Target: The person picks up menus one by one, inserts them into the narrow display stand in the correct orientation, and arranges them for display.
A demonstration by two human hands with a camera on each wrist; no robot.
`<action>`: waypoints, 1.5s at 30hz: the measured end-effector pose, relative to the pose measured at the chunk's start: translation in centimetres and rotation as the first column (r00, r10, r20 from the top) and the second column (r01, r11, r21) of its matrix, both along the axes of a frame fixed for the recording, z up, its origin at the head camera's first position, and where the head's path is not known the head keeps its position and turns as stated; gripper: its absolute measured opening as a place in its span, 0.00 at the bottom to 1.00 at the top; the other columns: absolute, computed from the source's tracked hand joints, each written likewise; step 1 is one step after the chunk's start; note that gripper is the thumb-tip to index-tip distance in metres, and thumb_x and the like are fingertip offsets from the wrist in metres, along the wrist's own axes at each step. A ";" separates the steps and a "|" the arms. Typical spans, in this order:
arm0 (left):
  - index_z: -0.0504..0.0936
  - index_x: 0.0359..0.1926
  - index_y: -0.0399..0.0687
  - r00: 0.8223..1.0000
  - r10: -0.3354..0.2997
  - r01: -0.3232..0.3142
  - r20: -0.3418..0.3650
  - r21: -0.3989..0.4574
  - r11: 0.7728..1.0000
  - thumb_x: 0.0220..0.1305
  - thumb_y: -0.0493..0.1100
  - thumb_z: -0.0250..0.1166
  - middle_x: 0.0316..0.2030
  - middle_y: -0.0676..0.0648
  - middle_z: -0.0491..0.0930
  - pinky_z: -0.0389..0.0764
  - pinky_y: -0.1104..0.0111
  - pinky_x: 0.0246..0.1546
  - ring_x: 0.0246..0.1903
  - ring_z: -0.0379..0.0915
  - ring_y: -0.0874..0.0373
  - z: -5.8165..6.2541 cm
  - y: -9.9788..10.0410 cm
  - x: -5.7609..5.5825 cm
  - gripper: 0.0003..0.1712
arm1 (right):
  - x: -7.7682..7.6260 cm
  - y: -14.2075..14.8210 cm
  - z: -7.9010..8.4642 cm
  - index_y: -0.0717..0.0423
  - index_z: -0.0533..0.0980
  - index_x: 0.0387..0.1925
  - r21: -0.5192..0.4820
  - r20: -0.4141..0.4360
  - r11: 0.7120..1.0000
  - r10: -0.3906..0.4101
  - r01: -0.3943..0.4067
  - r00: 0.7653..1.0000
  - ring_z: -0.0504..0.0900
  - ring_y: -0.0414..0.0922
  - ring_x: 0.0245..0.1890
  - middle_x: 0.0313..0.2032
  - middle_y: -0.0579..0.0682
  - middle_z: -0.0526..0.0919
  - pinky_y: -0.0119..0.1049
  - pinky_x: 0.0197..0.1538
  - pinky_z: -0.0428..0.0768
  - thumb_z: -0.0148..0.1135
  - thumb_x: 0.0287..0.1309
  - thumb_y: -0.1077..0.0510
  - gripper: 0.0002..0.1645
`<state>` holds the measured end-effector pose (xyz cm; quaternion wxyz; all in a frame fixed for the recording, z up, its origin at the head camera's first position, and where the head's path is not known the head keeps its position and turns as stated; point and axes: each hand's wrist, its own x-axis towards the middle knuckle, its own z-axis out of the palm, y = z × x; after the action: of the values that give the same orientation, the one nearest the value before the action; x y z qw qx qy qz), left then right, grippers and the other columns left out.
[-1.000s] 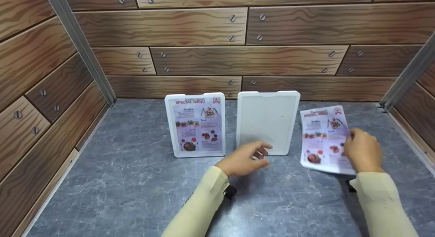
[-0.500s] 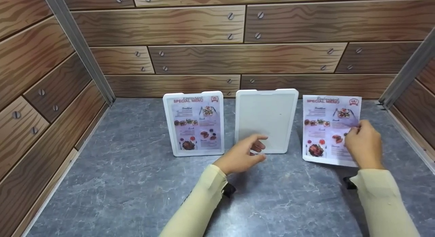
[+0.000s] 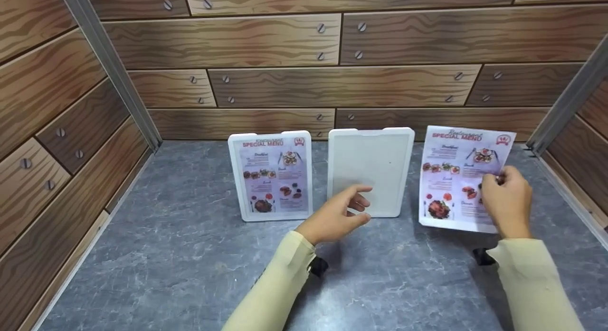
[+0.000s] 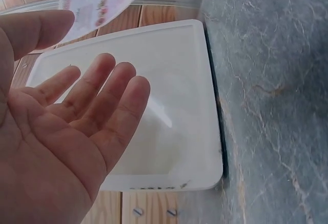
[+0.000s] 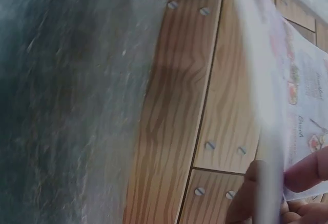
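My right hand (image 3: 508, 200) pinches the right edge of a printed menu sheet (image 3: 444, 179), thumb on the printed face and fingers behind. The sheet stands nearly upright, its top leaning right, and curves a little in the right wrist view. My left hand (image 3: 338, 214) is held with relaxed, slightly bent fingers in front of a blank white sign frame (image 3: 373, 160), holding nothing. In the left wrist view the palm (image 4: 46, 152) shows, with the frame behind the fingers. Left of it stands a second white frame (image 3: 240, 188) with the same menu inside.
Both frames stand upright on a grey marbled tabletop (image 3: 180, 264). A wood-plank patterned wall (image 3: 266, 41) rises behind, with similar panels at both sides and grey metal posts (image 3: 118, 70) at the corners.
The menu sheet has been raised and straightened from a backward-leaning, bent position, and its top now tilts slightly right. My right hand moved up with it. The left hand has barely shifted.
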<state>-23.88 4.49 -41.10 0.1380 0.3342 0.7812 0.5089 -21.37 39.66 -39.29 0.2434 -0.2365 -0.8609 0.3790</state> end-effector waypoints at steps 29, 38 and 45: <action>0.73 0.68 0.44 0.976 0.217 -0.219 0.029 0.188 0.957 0.73 0.46 0.66 0.53 0.43 0.80 0.79 0.64 0.55 0.52 0.79 0.54 1.8 -0.6 0.2 0.27 | 1.5 -9.0 1.7 0.71 0.80 0.42 -0.071 -0.328 0.874 0.434 -0.481 0.839 0.81 0.34 0.28 0.30 0.47 0.86 0.26 0.33 0.80 0.60 0.70 0.68 0.06; 0.79 0.56 0.46 0.971 0.237 -0.238 0.025 0.135 0.962 0.74 0.47 0.65 0.43 0.51 0.82 0.80 0.66 0.45 0.43 0.78 0.60 1.6 -1.0 0.0 0.15 | 1.7 -9.7 1.4 0.72 0.80 0.46 -0.155 -0.272 0.793 0.538 -0.589 0.797 0.86 0.34 0.36 0.40 0.55 0.90 0.28 0.42 0.83 0.61 0.72 0.65 0.10; 0.82 0.52 0.45 0.957 0.286 -0.290 0.051 0.209 0.934 0.73 0.47 0.66 0.37 0.50 0.84 0.81 0.66 0.37 0.34 0.78 0.60 1.4 -1.0 -0.3 0.13 | 1.7 -10.1 1.2 0.73 0.78 0.50 -0.219 -0.235 0.731 0.603 -0.646 0.762 0.86 0.36 0.36 0.41 0.53 0.91 0.31 0.44 0.83 0.62 0.72 0.62 0.15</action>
<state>-24.22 3.46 -39.65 0.0329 0.2241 0.7610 0.6079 -19.72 29.52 -38.13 0.1274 0.0632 -0.8051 0.5759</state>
